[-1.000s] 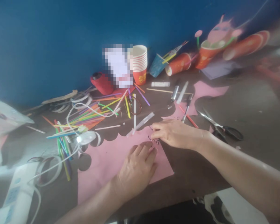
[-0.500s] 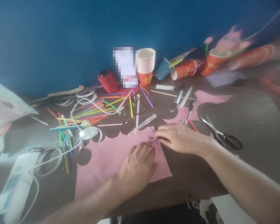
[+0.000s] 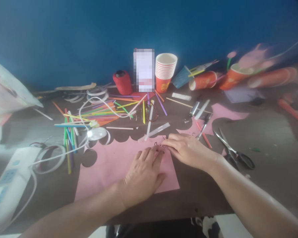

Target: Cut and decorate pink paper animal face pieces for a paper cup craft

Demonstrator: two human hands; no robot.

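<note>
A pink sheet of paper (image 3: 104, 165) with scalloped cut-outs along its far edge and a round notch at the left lies in front of me. My left hand (image 3: 147, 167) rests flat on its right half, fingers stretched forward. At the far right corner, my right hand (image 3: 185, 148) reaches in from the right with its fingers extended over the paper. Its fingertips touch small black ink marks (image 3: 156, 144) close to my left fingertips. My right thumb is mostly hidden. Right of that hand, a pen (image 3: 204, 126) lies across a cut pink paper scrap (image 3: 224, 112).
Black-handled scissors (image 3: 234, 152) lie open on the right. Colourful sticks (image 3: 101, 114) and a white cable (image 3: 72, 152) spread over the left, near a power strip (image 3: 17, 178). Stacked paper cups (image 3: 165, 71) and a red thread spool (image 3: 123, 82) stand by the blue wall.
The view has shifted slightly. My left fingers have moved up towards the inked corner, and my right fingertips now sit closer to them, over the marks. The paper still lies flat.
</note>
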